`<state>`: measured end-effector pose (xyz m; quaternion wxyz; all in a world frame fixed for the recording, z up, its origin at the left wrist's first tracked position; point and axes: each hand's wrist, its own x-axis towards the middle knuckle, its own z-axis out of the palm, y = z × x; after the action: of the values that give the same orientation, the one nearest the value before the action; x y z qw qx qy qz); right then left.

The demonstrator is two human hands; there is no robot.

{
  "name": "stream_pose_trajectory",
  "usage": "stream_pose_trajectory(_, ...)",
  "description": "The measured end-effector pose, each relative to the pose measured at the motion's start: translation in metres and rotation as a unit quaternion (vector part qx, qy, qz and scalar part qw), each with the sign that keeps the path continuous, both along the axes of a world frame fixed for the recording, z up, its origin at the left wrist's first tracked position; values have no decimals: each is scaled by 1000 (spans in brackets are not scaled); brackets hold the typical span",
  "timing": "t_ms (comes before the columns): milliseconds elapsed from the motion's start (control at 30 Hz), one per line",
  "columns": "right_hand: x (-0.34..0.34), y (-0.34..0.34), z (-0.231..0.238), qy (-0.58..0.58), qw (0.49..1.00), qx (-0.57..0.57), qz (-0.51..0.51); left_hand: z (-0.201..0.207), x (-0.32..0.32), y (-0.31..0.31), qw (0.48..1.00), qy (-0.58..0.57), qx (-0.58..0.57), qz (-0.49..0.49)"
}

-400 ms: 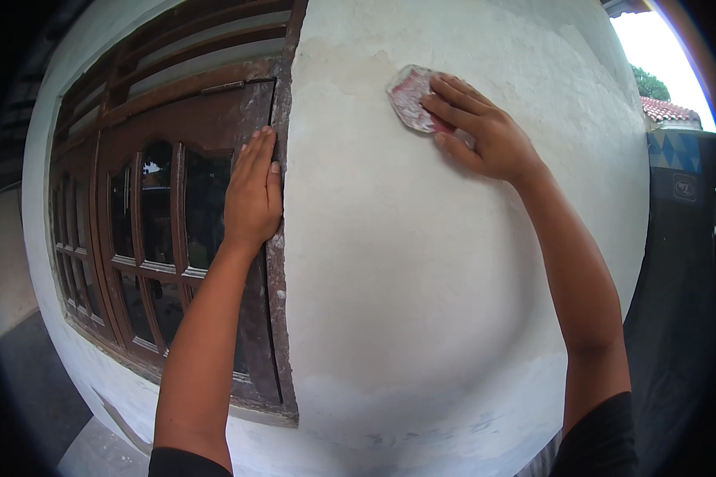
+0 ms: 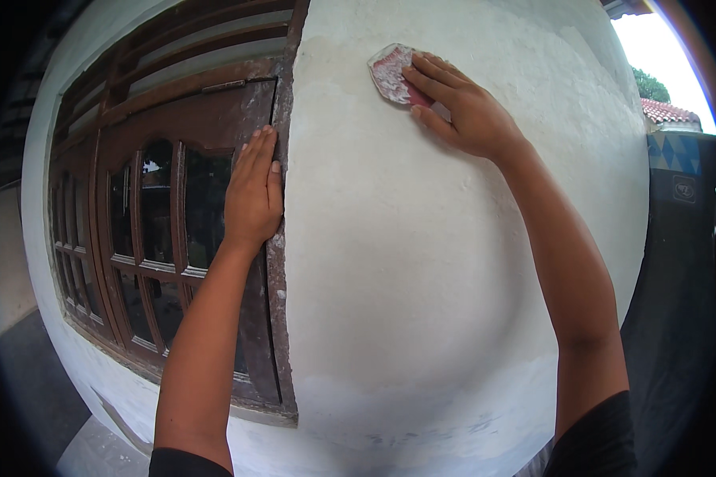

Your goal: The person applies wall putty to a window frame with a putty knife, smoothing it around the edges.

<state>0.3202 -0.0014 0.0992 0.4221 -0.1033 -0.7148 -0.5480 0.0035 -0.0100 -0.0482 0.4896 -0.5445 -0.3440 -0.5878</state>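
Note:
High on the pale plastered wall (image 2: 390, 262), my right hand (image 2: 465, 115) presses a piece of sandpaper (image 2: 391, 73) flat against the surface. The sandpaper is reddish, irregular in outline and caked with white dust; my fingers cover its right part. My left hand (image 2: 254, 191) lies flat with fingers stretched out on the right edge of the brown wooden window (image 2: 250, 103), beside the worn window frame (image 2: 277, 278). Nothing is held in it.
The window's glass panes (image 2: 205, 207) and wooden slats (image 2: 207, 40) fill the left side. At the far right stand a dark panel (image 2: 676, 238) with a blue patterned top and, beyond it, a red tiled roof (image 2: 670, 111).
My right hand has slid the sandpaper up and to the left across the wall. The left hand stays in place on the window.

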Motion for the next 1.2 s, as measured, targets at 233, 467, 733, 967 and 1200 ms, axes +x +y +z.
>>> stream_pose_trajectory(233,18,-2,-1,13,999,17,35,0,3,-1,1000,-7,-7,-1)
stream_pose_trajectory(467,-1,-6,-1,6,999,-35,32,0,0,-1,1000,0,0,-4)
stream_pose_trajectory(733,11,-12,3,41,994,-6,96,1,4,0,1000,-5,6,-3)
stream_pose_trajectory(967,4,-1,-4,-4,1000,-22,18,-1,-1,0,1000,-2,4,-5)
stream_pose_trajectory(1200,3,-8,1,39,995,-2,93,1,4,-1,1000,0,9,-8)
